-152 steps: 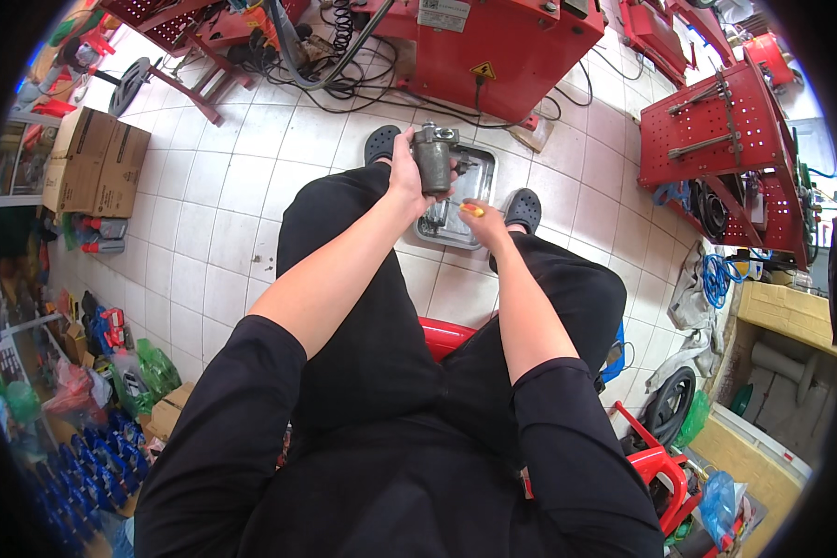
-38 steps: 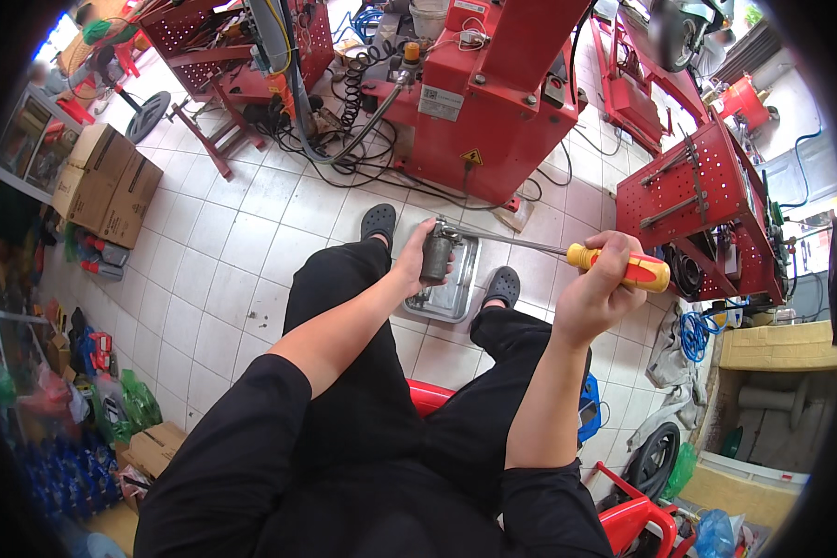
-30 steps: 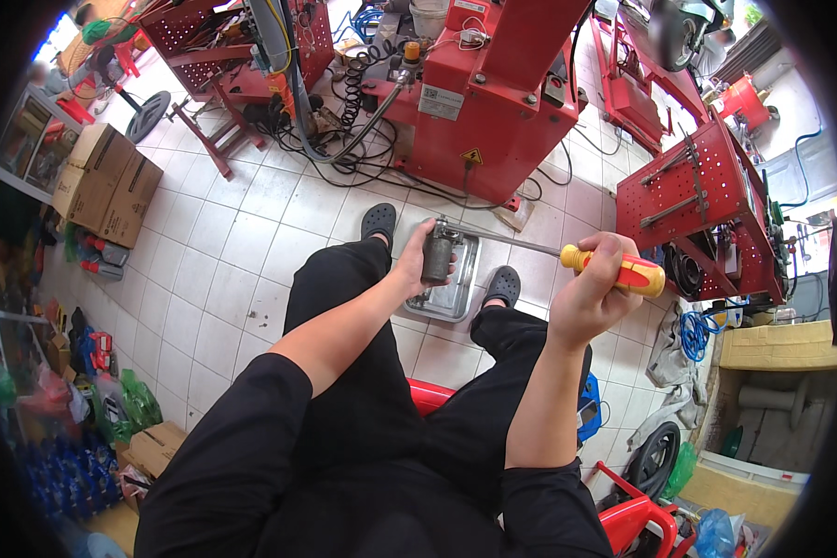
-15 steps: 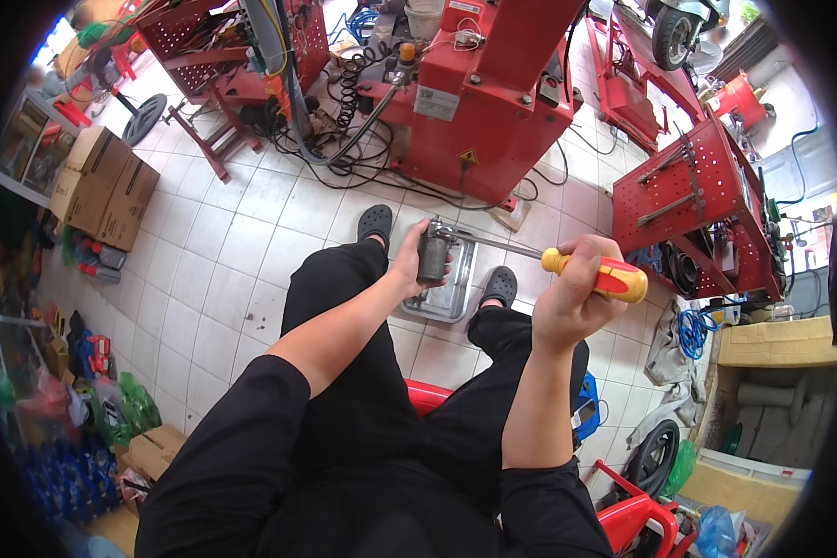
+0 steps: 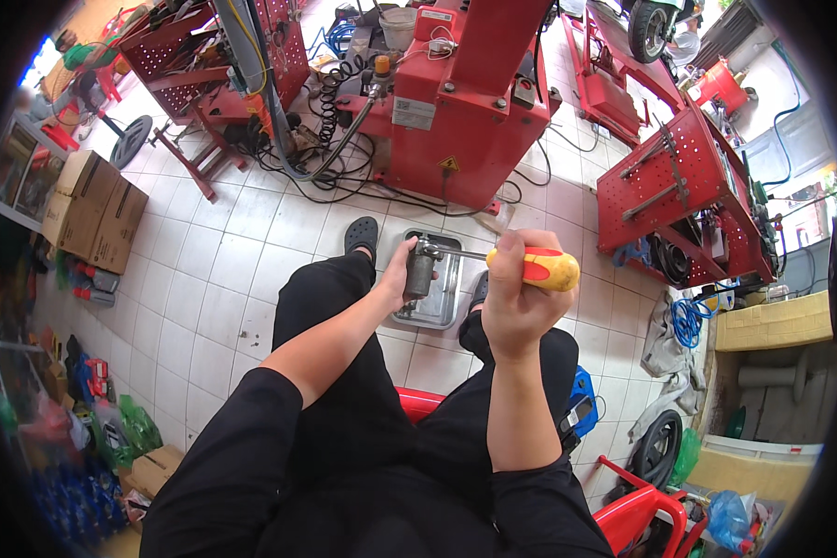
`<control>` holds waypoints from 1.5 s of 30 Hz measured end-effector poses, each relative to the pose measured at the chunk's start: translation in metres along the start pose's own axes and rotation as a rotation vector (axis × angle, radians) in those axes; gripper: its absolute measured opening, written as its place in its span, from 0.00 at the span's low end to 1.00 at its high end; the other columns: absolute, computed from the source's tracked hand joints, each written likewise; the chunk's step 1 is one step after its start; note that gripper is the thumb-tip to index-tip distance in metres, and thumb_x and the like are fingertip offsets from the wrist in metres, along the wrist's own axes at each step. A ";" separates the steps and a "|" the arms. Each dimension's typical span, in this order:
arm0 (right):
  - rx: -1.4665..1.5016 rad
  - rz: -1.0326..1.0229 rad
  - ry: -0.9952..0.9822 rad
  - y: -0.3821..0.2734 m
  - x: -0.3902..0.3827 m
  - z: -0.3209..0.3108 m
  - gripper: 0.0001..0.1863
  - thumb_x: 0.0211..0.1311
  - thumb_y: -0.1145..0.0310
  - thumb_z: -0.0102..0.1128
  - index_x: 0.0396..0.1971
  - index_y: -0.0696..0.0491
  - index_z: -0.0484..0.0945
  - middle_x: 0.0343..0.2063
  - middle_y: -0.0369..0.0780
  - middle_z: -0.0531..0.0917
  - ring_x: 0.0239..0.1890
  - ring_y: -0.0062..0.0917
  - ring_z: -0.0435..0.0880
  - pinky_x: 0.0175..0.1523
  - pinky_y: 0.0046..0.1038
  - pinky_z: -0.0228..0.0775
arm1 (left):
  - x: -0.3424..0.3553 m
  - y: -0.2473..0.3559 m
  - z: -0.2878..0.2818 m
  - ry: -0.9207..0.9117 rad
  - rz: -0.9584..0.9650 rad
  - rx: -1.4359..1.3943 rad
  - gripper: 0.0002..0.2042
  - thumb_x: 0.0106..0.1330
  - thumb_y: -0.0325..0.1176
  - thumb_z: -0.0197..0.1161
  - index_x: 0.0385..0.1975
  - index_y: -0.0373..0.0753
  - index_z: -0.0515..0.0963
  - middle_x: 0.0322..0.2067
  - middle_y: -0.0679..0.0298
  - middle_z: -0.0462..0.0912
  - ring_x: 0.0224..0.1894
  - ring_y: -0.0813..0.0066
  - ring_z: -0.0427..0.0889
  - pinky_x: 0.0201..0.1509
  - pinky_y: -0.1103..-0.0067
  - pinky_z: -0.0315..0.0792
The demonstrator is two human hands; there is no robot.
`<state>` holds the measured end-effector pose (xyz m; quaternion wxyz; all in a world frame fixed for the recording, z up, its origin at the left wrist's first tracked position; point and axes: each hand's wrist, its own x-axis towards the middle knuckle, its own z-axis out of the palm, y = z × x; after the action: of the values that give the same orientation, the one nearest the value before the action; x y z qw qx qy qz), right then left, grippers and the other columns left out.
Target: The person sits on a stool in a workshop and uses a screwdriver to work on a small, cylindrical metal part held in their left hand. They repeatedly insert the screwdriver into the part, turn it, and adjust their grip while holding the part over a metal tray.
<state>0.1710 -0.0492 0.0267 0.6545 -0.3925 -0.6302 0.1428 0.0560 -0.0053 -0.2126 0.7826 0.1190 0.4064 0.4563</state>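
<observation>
My left hand [image 5: 396, 277] is closed around a dark grey metal cylinder [image 5: 419, 279], a part with a smaller fitting at its top, held upright between my knees. In my right hand [image 5: 514, 302] is a screwdriver [image 5: 551, 269] with a yellow and red handle, fingers wrapped round it. Its steel shaft runs leftward to the top of the cylinder; whether the tip touches or sits inside cannot be made out. Below the cylinder a clear rectangular tray [image 5: 450, 290] lies on the floor between my feet, with small dark parts near its left side.
Ahead stands a large red machine [image 5: 474, 121] with hoses and cables on the tiles. To the right is a red perforated tool cart [image 5: 656, 200]; cardboard boxes [image 5: 93, 209] stand at left. A red chair [image 5: 637, 521] is at lower right. Someone in green [image 5: 82, 56] is far left.
My right hand and the screwdriver have moved left, closer to the cylinder, so less of the shaft shows. The whole view has shifted slightly.
</observation>
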 end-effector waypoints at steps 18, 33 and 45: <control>0.114 0.129 0.103 0.005 0.002 -0.002 0.07 0.53 0.75 0.63 0.20 0.58 0.74 0.13 0.33 0.74 0.17 0.11 0.69 0.23 0.15 0.61 | -0.007 0.003 -0.003 -0.008 -0.126 0.062 0.27 0.54 0.66 0.44 0.34 0.48 0.76 0.24 0.65 0.79 0.23 0.75 0.78 0.24 0.77 0.71; 0.190 0.159 -0.007 0.013 0.003 -0.015 0.03 0.55 0.77 0.56 0.24 0.58 0.73 0.21 0.34 0.74 0.23 0.14 0.71 0.29 0.16 0.64 | -0.004 0.002 -0.003 -0.009 -0.191 0.098 0.28 0.54 0.66 0.44 0.34 0.46 0.77 0.24 0.64 0.79 0.24 0.72 0.79 0.24 0.77 0.70; 0.016 0.115 -0.010 0.011 0.006 -0.009 0.05 0.59 0.77 0.56 0.25 0.58 0.70 0.22 0.33 0.71 0.22 0.11 0.67 0.26 0.14 0.58 | -0.013 0.000 0.004 0.013 -0.182 0.085 0.31 0.53 0.68 0.43 0.32 0.44 0.75 0.25 0.65 0.78 0.26 0.71 0.78 0.29 0.73 0.69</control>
<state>0.1838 -0.0408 0.0249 0.6453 -0.4219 -0.6087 0.1872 0.0558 -0.0149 -0.2035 0.8124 0.1119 0.4395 0.3665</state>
